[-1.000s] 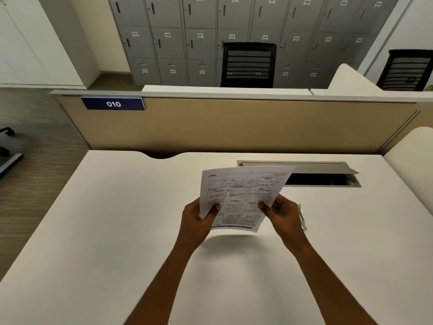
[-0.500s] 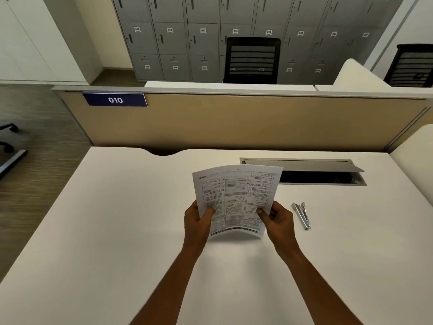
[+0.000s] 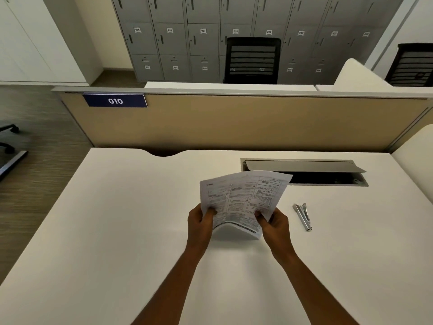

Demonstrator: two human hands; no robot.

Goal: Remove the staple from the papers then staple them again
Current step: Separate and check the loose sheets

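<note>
Head view: papers [image 3: 243, 198], printed forms, held above the white desk [image 3: 117, 231], lower edge bowed. Left hand [image 3: 200, 222] pinches the lower left edge; right hand [image 3: 273, 224] pinches the lower right. Metal stapler [image 3: 303, 216] lies on the desk, just right of the right hand, untouched.

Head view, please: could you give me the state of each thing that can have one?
Papers: held off the desk, bowed.
Stapler: lying on the desk, untouched.
Hatch lid: propped open.
Left hand: pinches the papers' left edge.
Right hand: pinches their right edge.
</note>
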